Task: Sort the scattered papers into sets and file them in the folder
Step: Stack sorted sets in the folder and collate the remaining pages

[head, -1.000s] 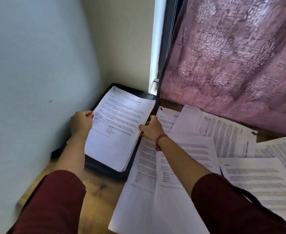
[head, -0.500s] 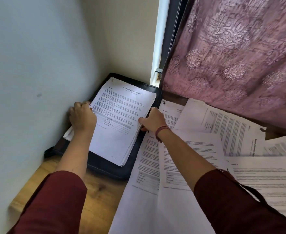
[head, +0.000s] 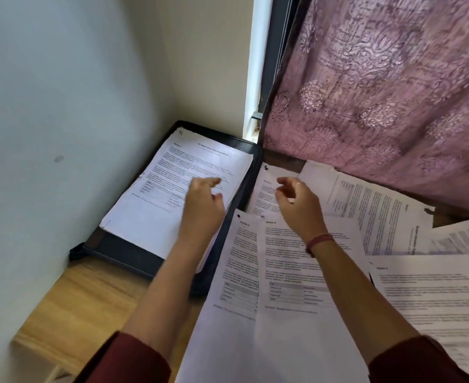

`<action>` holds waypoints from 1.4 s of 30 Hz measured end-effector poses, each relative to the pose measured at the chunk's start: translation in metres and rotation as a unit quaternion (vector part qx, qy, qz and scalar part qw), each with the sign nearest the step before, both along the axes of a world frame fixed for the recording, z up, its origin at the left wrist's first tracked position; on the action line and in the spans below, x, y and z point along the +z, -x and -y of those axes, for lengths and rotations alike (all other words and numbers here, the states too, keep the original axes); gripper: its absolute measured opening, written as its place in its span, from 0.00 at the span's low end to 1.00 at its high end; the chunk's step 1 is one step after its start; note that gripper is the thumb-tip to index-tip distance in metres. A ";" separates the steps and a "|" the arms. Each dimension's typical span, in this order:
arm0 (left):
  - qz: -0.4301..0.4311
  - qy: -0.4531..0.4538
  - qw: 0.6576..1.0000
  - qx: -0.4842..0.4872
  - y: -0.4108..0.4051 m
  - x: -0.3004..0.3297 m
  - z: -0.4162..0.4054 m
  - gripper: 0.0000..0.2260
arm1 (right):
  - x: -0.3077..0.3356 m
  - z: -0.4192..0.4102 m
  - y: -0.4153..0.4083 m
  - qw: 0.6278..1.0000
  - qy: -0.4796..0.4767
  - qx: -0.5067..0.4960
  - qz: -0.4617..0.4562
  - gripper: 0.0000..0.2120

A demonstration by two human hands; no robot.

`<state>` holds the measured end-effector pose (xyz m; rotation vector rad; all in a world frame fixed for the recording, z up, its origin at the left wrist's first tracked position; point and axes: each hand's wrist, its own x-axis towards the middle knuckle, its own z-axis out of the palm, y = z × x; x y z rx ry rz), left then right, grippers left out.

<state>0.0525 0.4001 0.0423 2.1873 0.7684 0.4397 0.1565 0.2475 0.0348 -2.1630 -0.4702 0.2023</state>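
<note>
A black folder [head: 122,254] lies open in the corner by the wall. A thick stack of printed papers [head: 172,189] rests inside it, lying flat. My left hand [head: 204,205] hovers over the stack's right part, fingers loosely apart and holding nothing. My right hand [head: 297,201] floats just right of the folder, above loose sheets, also with nothing in it. Several printed sheets [head: 288,272] lie scattered and overlapping across the table to the right. A stapled set [head: 377,214] lies near the curtain.
A pale wall [head: 62,134] runs close along the left. A purple patterned curtain [head: 380,92] hangs at the back right over a window frame [head: 257,78]. Bare wooden tabletop [head: 84,299] shows in front of the folder.
Both hands have let go of the paper stack, which now lies flat in the folder. The left hand moved right across the stack; the right hand lifted off and opened.
</note>
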 end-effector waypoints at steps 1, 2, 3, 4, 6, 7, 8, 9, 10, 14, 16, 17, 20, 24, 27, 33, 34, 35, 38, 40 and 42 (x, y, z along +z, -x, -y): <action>-0.021 0.042 0.999 -0.019 -0.001 -0.001 0.013 0.17 | -0.005 0.011 0.002 1.000 0.009 -0.002 0.018 0.13; -0.055 0.071 0.995 -0.035 -0.002 -0.003 0.023 0.18 | -0.011 0.021 0.004 0.999 0.024 0.000 0.035 0.14; -0.096 0.088 0.990 -0.049 -0.001 -0.005 0.031 0.21 | -0.019 0.030 0.007 0.998 0.041 0.006 0.047 0.14; -0.133 0.094 0.985 -0.061 0.000 -0.008 0.038 0.23 | -0.025 0.038 0.009 0.997 0.058 0.018 0.055 0.15; -0.175 0.098 0.977 -0.075 0.006 -0.012 0.049 0.25 | -0.038 0.051 0.013 0.992 0.104 0.047 0.058 0.19; -0.186 0.098 0.974 -0.079 0.009 -0.014 0.053 0.26 | -0.043 0.056 0.015 0.987 0.132 0.064 0.062 0.21; -0.200 0.092 0.972 -0.082 0.012 -0.016 0.056 0.27 | -0.048 0.060 0.016 0.982 0.160 0.080 0.067 0.23; -0.213 0.083 0.970 -0.082 0.015 -0.018 0.058 0.29 | -0.052 0.063 0.017 0.975 0.186 0.093 0.073 0.25; -0.226 0.074 0.968 -0.079 0.017 -0.020 0.060 0.30 | -0.056 0.066 0.019 0.970 0.208 0.102 0.078 0.26; -0.252 0.056 0.965 -0.051 0.028 -0.023 0.060 0.34 | -0.062 0.075 0.021 0.966 0.226 0.088 0.093 0.27; -0.240 0.081 0.966 -0.041 0.029 -0.024 0.060 0.34 | -0.061 0.078 0.019 0.970 0.208 0.072 0.099 0.26; -0.225 0.100 0.969 -0.038 0.029 -0.023 0.059 0.33 | -0.059 0.079 0.018 0.972 0.200 0.064 0.104 0.25; -0.184 0.119 0.974 -0.054 0.028 -0.023 0.061 0.23 | -0.051 0.081 0.013 0.975 0.190 0.039 0.113 0.22; -0.146 0.126 0.978 -0.074 0.025 -0.024 0.065 0.11 | -0.040 0.085 0.006 0.979 0.166 0.008 0.118 0.13; -0.101 0.185 0.976 -0.051 0.017 -0.027 0.070 0.08 | -0.030 0.091 0.000 0.987 0.124 -0.012 0.104 0.09; -0.076 0.291 0.953 -0.030 -0.005 -0.028 0.091 0.04 | -0.016 0.102 -0.013 0.997 0.024 -0.021 0.068 0.09; -0.084 0.278 0.956 -0.048 -0.008 -0.028 0.095 0.07 | -0.018 0.103 -0.015 0.997 0.028 -0.030 0.070 0.09; -0.095 0.249 0.961 -0.068 -0.012 -0.028 0.099 0.10 | -0.021 0.104 -0.016 0.996 0.039 -0.040 0.075 0.09; -0.121 0.101 0.983 -0.096 -0.021 -0.027 0.101 0.20 | -0.034 0.103 -0.016 0.988 0.115 -0.052 0.085 0.06; -0.179 0.016 0.980 -0.089 -0.028 -0.026 0.095 0.25 | -0.047 0.102 -0.014 0.981 0.168 -0.044 0.088 0.05; -0.244 0.005 0.965 -0.091 -0.032 -0.023 0.090 0.25 | -0.058 0.101 -0.010 0.977 0.187 -0.040 0.095 0.06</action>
